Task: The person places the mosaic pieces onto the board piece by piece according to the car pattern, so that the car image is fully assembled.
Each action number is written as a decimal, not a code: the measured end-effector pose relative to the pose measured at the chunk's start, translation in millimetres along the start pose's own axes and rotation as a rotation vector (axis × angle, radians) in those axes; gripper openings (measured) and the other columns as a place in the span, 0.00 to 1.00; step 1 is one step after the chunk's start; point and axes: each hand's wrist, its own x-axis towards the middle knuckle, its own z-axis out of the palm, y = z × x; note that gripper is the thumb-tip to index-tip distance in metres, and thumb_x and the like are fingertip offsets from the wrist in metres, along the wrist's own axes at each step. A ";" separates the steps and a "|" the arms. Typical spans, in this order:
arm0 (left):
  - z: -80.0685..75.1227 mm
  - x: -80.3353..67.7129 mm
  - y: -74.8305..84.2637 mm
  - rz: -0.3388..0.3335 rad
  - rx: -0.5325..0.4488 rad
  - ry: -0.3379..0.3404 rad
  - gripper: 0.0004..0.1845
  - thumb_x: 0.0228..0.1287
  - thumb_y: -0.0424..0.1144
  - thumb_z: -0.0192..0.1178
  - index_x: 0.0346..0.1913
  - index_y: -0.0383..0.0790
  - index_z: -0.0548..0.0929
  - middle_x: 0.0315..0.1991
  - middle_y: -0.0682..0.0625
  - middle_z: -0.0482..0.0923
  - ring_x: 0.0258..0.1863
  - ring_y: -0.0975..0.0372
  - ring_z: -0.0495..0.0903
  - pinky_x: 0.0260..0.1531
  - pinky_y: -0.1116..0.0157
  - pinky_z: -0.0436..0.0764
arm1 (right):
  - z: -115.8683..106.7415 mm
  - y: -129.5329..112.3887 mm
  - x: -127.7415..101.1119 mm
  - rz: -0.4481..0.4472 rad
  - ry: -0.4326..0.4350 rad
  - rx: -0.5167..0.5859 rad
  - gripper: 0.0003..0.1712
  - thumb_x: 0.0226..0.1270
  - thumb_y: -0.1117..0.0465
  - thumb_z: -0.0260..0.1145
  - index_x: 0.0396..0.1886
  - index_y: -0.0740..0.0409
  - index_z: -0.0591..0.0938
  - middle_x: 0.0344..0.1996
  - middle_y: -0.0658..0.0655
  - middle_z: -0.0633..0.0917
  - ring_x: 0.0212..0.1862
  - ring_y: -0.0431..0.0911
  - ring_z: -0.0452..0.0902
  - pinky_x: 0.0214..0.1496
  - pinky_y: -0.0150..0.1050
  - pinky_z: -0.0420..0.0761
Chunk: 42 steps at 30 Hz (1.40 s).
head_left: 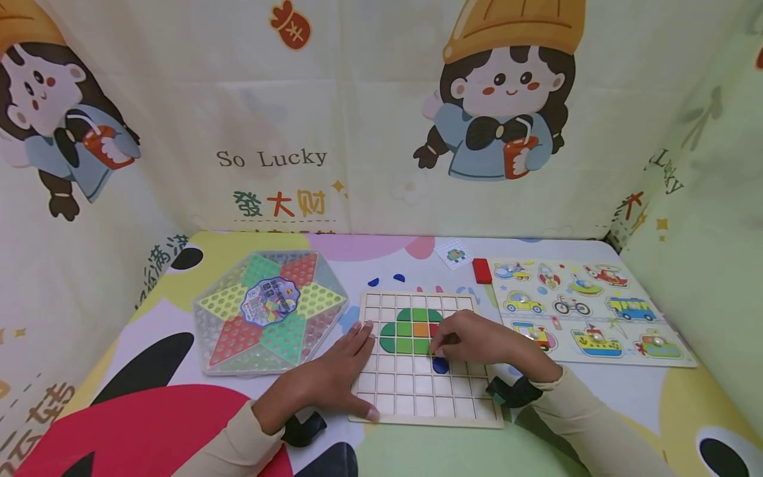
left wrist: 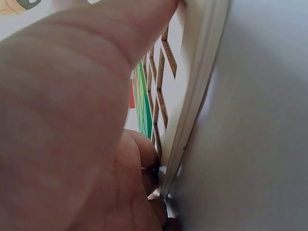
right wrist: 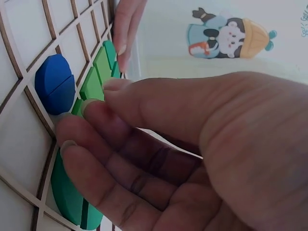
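Observation:
A wooden grid board (head_left: 402, 404) holds flat pieces in a rounded cluster: green squares (head_left: 404, 346), darker green rounded pieces (head_left: 388, 330), an orange square (head_left: 420, 330) and a red piece (head_left: 434, 328). Below the cluster lie two dark blue pieces (right wrist: 54, 82), side by side. My left hand (head_left: 330, 371) rests along the board's left edge, fingers extended and thumb at the lower corner. Over the cluster's right side, my right hand (head_left: 471, 338) has bent fingers, with fingertips at the green pieces. Whether thumb and index finger pinch a piece is hidden.
Left of the board lies a hexagonal Chinese checkers set (head_left: 271, 315). A vehicle puzzle board (head_left: 587, 311) is at the right, beside a red block (head_left: 482, 271). Behind the grid are a pattern card (head_left: 454, 254) and small blue pieces (head_left: 399, 278). Printed cloth (head_left: 369, 132) surrounds the table.

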 end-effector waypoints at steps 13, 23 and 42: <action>2.8 0.1 0.4 -0.013 -0.002 -0.006 0.64 0.49 0.69 0.66 0.77 0.36 0.45 0.78 0.45 0.31 0.75 0.51 0.29 0.70 0.48 0.48 | -2.4 12.1 7.3 -0.015 0.061 0.043 0.06 0.68 0.61 0.66 0.41 0.53 0.87 0.35 0.42 0.84 0.35 0.40 0.75 0.37 0.33 0.78; 1.3 0.8 0.2 -0.012 0.004 -0.009 0.64 0.49 0.70 0.66 0.78 0.37 0.46 0.78 0.46 0.31 0.75 0.52 0.29 0.70 0.49 0.47 | -12.9 14.4 29.2 0.020 0.254 0.044 0.09 0.66 0.64 0.67 0.44 0.60 0.88 0.34 0.46 0.86 0.33 0.44 0.73 0.34 0.34 0.76; -0.7 0.3 0.1 -0.026 0.008 -0.016 0.64 0.48 0.70 0.66 0.78 0.38 0.44 0.78 0.47 0.30 0.75 0.53 0.29 0.70 0.49 0.47 | -18.6 17.7 83.1 0.086 0.435 0.030 0.11 0.68 0.66 0.65 0.47 0.62 0.87 0.39 0.53 0.87 0.39 0.47 0.77 0.43 0.39 0.79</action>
